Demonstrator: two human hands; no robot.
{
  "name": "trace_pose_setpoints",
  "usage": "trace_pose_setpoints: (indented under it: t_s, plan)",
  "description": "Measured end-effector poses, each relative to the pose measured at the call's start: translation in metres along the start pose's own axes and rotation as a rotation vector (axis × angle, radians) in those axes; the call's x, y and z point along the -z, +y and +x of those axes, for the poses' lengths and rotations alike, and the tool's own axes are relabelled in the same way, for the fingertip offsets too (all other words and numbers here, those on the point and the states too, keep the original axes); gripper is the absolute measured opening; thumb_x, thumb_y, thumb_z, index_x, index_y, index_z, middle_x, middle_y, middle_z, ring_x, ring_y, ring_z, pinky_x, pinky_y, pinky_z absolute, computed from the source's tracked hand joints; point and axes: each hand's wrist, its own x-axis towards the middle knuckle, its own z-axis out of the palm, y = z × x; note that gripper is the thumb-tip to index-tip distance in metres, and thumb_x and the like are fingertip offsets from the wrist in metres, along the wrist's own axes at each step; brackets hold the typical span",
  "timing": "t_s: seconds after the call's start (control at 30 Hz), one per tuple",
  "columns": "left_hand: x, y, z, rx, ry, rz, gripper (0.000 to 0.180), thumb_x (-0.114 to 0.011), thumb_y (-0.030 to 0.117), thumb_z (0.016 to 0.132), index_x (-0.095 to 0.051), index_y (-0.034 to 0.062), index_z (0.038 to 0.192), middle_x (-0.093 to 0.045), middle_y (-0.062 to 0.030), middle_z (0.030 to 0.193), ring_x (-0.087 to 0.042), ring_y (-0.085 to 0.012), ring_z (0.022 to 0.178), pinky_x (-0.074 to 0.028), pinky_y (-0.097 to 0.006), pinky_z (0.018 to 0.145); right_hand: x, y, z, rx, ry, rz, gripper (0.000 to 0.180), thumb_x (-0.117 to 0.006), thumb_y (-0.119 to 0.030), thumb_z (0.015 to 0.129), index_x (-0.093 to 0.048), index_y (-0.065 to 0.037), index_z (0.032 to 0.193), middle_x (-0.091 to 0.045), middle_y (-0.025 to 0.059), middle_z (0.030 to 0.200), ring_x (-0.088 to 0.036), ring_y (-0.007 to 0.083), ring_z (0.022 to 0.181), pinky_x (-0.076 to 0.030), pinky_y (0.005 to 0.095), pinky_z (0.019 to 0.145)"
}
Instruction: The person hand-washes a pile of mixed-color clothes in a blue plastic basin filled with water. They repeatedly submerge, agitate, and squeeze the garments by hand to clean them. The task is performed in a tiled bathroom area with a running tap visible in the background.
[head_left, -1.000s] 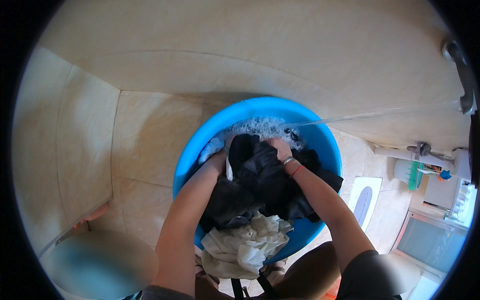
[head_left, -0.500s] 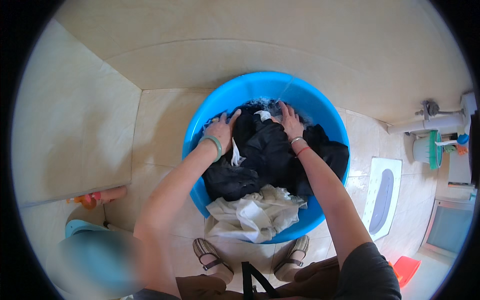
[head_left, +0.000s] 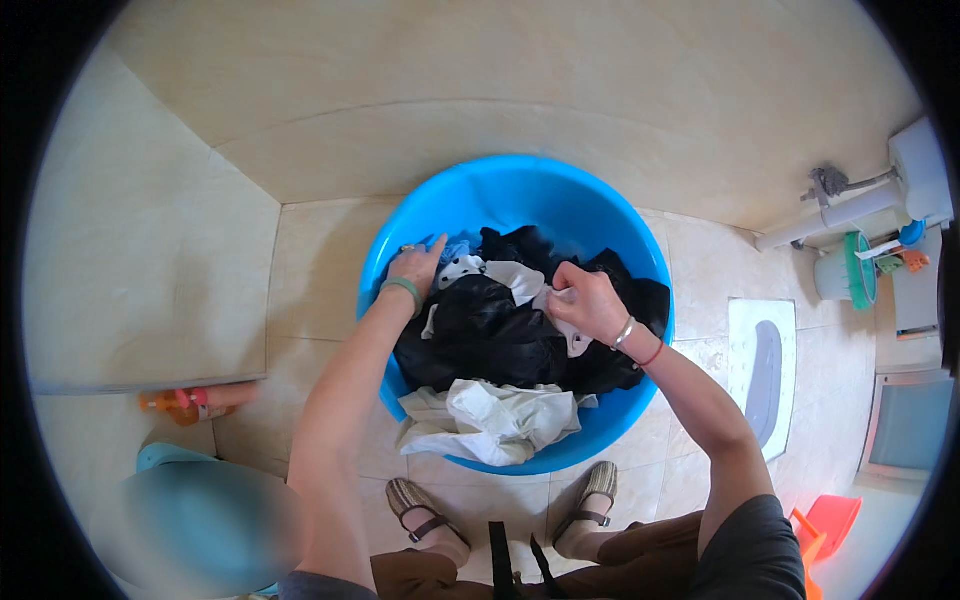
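Observation:
A round blue tub (head_left: 500, 180) stands on the floor, filled with wet laundry. Black clothes (head_left: 490, 335) lie in its middle, and a cream-white garment (head_left: 500, 415) hangs over the near rim. My left hand (head_left: 412, 268) rests at the tub's left side, fingers spread, touching the laundry beside a light blue cloth (head_left: 455, 250). Its fingertips are partly sunk among the fabric. My right hand (head_left: 592, 305) is closed around a white cloth (head_left: 530, 285), pinching it above the black clothes. A white piece with dark dots (head_left: 462, 270) lies between the hands.
A squat toilet (head_left: 764, 370) is set in the tiled floor to the right. Beyond it sit a bucket with a green rim (head_left: 850, 272) and a white pipe (head_left: 830, 215). Bottles (head_left: 205, 400) lie at left; a red-orange plastic item (head_left: 832, 525) is at lower right.
My right hand has drawn back from the far side of the tub and closed on the white cloth, pulling it over the black clothes. My left hand has moved slightly left.

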Motion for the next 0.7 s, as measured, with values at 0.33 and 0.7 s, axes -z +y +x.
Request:
trace_pose_setpoints:
  t_s: [0.33,0.7]
  plan:
    - [-0.013,-0.011,0.014,-0.022,0.262,-0.316,0.027,-0.065,0.012,0.081,-0.067,0.0083,0.107,-0.056,-0.0211,0.11,-0.057,-0.0411,0.101,-0.049,-0.047,0.088,0.065,-0.087,-0.082,0.026,-0.01,0.172,0.014,-0.07,-0.01,0.078,-0.058,-0.005,0.077,-0.059,0.0077,0.068,-0.061,0.0229,0.055,-0.05,0.0287,0.055]
    - [0.129,0.054,0.012,-0.428,0.458,-0.814,0.019,-0.06,0.002,0.08,-0.063,0.0042,0.098,-0.059,-0.0124,0.1,-0.059,-0.0295,0.094,-0.049,-0.037,0.084,-0.023,-0.025,-0.136,0.184,-0.539,-0.18,0.026,-0.063,-0.027,0.086,-0.055,-0.008,0.102,-0.066,0.0149,0.081,-0.067,0.0313,0.068,-0.055,0.0401,0.058]
